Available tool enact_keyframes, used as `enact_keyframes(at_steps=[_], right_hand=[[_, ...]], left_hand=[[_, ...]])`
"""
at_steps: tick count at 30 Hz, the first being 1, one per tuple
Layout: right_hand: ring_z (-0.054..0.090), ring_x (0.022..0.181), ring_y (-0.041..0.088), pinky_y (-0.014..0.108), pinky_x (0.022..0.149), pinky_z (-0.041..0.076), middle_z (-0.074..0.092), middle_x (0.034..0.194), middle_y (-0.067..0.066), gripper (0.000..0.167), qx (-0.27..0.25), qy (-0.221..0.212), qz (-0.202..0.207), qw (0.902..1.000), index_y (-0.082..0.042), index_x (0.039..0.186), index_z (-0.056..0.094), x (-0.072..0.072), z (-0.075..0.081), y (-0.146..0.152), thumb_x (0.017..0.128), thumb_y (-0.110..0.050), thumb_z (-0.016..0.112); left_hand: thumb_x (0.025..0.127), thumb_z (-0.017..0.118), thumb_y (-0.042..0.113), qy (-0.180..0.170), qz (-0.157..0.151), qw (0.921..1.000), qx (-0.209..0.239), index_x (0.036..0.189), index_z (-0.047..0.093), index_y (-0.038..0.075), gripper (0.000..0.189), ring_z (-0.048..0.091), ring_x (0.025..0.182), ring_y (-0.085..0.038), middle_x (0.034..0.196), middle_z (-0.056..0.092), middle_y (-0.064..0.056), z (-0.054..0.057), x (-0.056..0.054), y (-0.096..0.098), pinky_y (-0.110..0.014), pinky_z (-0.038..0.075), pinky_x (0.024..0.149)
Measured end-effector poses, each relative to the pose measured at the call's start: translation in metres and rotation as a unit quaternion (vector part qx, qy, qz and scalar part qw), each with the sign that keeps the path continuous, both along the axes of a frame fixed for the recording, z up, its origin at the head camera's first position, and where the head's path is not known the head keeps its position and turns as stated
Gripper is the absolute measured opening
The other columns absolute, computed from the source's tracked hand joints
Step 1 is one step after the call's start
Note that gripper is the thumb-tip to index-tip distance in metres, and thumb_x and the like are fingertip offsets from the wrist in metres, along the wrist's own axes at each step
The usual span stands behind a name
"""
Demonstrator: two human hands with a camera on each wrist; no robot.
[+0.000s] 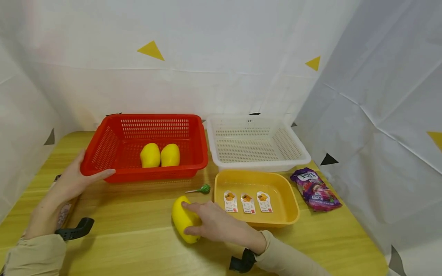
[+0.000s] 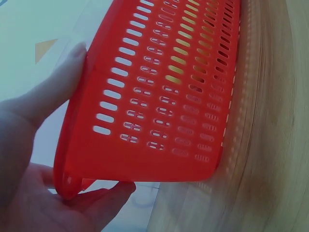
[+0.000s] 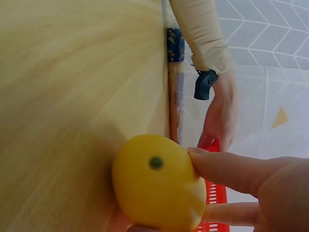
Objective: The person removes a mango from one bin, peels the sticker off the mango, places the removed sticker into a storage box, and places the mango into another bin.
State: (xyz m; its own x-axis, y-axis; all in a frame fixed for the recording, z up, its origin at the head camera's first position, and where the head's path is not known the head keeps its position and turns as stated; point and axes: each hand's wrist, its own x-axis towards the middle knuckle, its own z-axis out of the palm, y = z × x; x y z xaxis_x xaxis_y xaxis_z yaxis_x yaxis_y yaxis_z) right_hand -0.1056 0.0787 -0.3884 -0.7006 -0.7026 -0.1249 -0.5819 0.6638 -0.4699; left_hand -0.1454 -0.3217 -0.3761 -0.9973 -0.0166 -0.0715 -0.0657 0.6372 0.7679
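Observation:
My left hand (image 1: 70, 178) grips the front left corner of the red basket (image 1: 155, 174). In the left wrist view its thumb lies on the rim and the other fingers reach around the corner. Inside the basket lie two yellow mangoes (image 1: 150, 155), side by side. My right hand (image 1: 221, 222) holds another yellow mango (image 1: 183, 219) at the table in front of the basket. The right wrist view shows that mango's green stem spot (image 3: 156, 163), with fingers on different sides of the fruit.
A white basket (image 1: 259, 167) stands right of the red one. Before it sits a yellow tray (image 1: 255, 221) with three mango-picture labels. A green lollipop (image 1: 205, 189), a purple candy bag (image 1: 315, 189) and a long wrapped pack (image 1: 65, 211) lie on the wooden table (image 1: 131, 245).

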Motion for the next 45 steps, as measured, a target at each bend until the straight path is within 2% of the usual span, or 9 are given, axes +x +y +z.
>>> enact_keyframes(at_steps=[6, 10, 14, 18, 23, 26, 30, 40, 45], right_hand=[[0.059, 0.111, 0.001, 0.022, 0.091, 0.052, 0.062, 0.138, 0.001, 0.067, -0.003, 0.005, 0.0, 1.0, -0.016, 0.146, 0.053, -0.001, -0.001, 0.0, 0.089, -0.044, 0.074], [0.059, 0.112, 0.002, 0.019, 0.09, 0.051, 0.065, 0.134, 0.002, 0.065, -0.023, 0.015, 0.01, 0.9996, -0.015, 0.143, 0.056, -0.002, -0.002, 0.001, 0.087, -0.042, 0.077], [0.057, 0.087, -0.002, 0.013, 0.075, 0.047, 0.067, 0.13, 0.002, 0.064, -0.047, 0.013, 0.015, 0.9987, -0.014, 0.141, 0.059, -0.004, 0.001, 0.004, 0.086, -0.04, 0.079], [0.052, 0.077, 0.001, 0.012, 0.069, 0.046, 0.066, 0.132, -0.001, 0.064, -0.072, 0.004, 0.014, 0.9973, -0.014, 0.141, 0.059, -0.006, 0.008, 0.007, 0.085, -0.039, 0.08], [0.065, 0.089, 0.005, 0.013, 0.074, 0.051, 0.065, 0.134, 0.001, 0.065, -0.088, 0.001, 0.013, 0.996, -0.017, 0.142, 0.058, -0.01, 0.021, 0.01, 0.085, -0.04, 0.079], [0.069, 0.099, 0.011, 0.015, 0.078, 0.053, 0.065, 0.134, 0.004, 0.066, -0.095, -0.029, -0.005, 0.995, -0.021, 0.143, 0.056, -0.012, 0.028, 0.011, 0.085, -0.041, 0.079], [0.069, 0.102, 0.014, 0.017, 0.079, 0.054, 0.066, 0.132, 0.003, 0.068, -0.107, -0.065, -0.035, 0.9915, -0.025, 0.144, 0.055, -0.017, 0.037, 0.012, 0.084, -0.043, 0.08], [0.07, 0.104, 0.019, 0.022, 0.085, 0.056, 0.064, 0.133, 0.007, 0.073, -0.156, -0.073, -0.041, 0.9843, -0.012, 0.147, 0.05, -0.033, 0.062, 0.014, 0.085, -0.036, 0.08], [0.071, 0.102, 0.018, 0.022, 0.077, 0.058, 0.064, 0.133, 0.007, 0.072, -0.172, -0.076, -0.056, 0.9806, -0.01, 0.148, 0.049, -0.046, 0.075, 0.013, 0.086, -0.034, 0.079]], left_hand=[[0.093, 0.063, 0.055, -0.026, 0.003, 0.9993, -0.025, 0.158, -0.018, 0.013, 0.112, 0.041, 0.124, -0.05, 0.149, 0.033, -0.036, -0.001, 0.0, -0.004, -0.064, 0.044, 0.087], [0.092, 0.063, 0.057, -0.029, 0.003, 0.9992, -0.028, 0.158, -0.018, 0.013, 0.113, 0.041, 0.124, -0.051, 0.149, 0.032, -0.036, -0.001, 0.0, -0.004, -0.064, 0.045, 0.086], [0.091, 0.064, 0.058, -0.023, 0.004, 0.9994, -0.027, 0.159, -0.015, 0.015, 0.113, 0.041, 0.124, -0.05, 0.149, 0.034, -0.034, -0.001, 0.0, -0.002, -0.063, 0.046, 0.085], [0.091, 0.064, 0.057, -0.02, 0.002, 0.9995, -0.024, 0.159, -0.014, 0.016, 0.112, 0.04, 0.125, -0.05, 0.15, 0.034, -0.033, 0.001, 0.0, -0.001, -0.065, 0.045, 0.086], [0.091, 0.063, 0.058, -0.026, 0.004, 0.9992, -0.03, 0.159, -0.017, 0.016, 0.113, 0.039, 0.126, -0.051, 0.151, 0.032, -0.035, 0.003, 0.001, 0.0, -0.068, 0.044, 0.086], [0.092, 0.062, 0.058, -0.028, 0.002, 0.9992, -0.03, 0.158, -0.018, 0.015, 0.113, 0.039, 0.126, -0.052, 0.151, 0.031, -0.036, 0.003, 0.001, 0.0, -0.067, 0.044, 0.086], [0.092, 0.063, 0.058, -0.025, 0.003, 0.9993, -0.028, 0.159, -0.015, 0.014, 0.112, 0.04, 0.125, -0.05, 0.15, 0.033, -0.034, 0.003, 0.001, 0.001, -0.063, 0.046, 0.085], [0.092, 0.062, 0.056, -0.022, -0.001, 0.9994, -0.025, 0.16, -0.014, 0.015, 0.11, 0.041, 0.125, -0.05, 0.149, 0.034, -0.034, 0.003, 0.0, 0.001, -0.062, 0.046, 0.085], [0.092, 0.062, 0.057, -0.023, -0.001, 0.9994, -0.024, 0.159, -0.015, 0.015, 0.111, 0.04, 0.125, -0.05, 0.15, 0.033, -0.034, 0.002, 0.001, 0.001, -0.062, 0.046, 0.086]])
